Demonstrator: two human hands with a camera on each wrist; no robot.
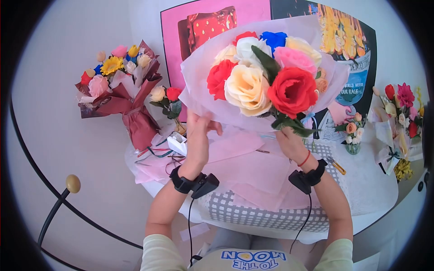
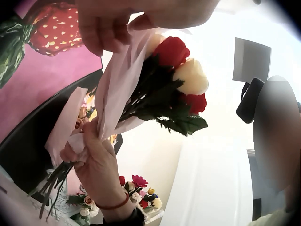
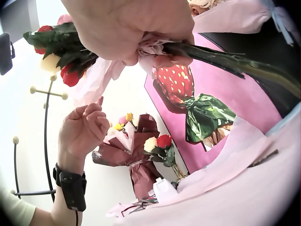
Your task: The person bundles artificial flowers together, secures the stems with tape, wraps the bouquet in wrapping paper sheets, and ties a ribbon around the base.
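Note:
A bouquet of red, cream, pink, white and blue roses [image 1: 246, 90] is held up over the table, wrapped in pale pink paper [image 1: 332, 79]. My right hand [image 2: 99, 162] grips its gathered paper and green stems [image 3: 211, 59] below the blooms; in the head view the flowers partly cover this hand. My left hand [image 1: 197, 137] is at the left lower side of the wrap. Its fingers are loosely bent [image 3: 84, 129], with one fingertip right by the paper's edge in the right wrist view. Bare stem ends stick out below the right hand.
A maroon-wrapped bouquet [image 1: 135, 113] stands at left, beside a small vase of roses [image 1: 165, 97]. Pink paper sheets [image 1: 253, 167], a white tape dispenser [image 1: 177, 143] and a yellow cutter [image 1: 337, 166] lie on the table. More flowers [image 1: 402, 113] stand at right. Posters [image 1: 172, 49] back the table.

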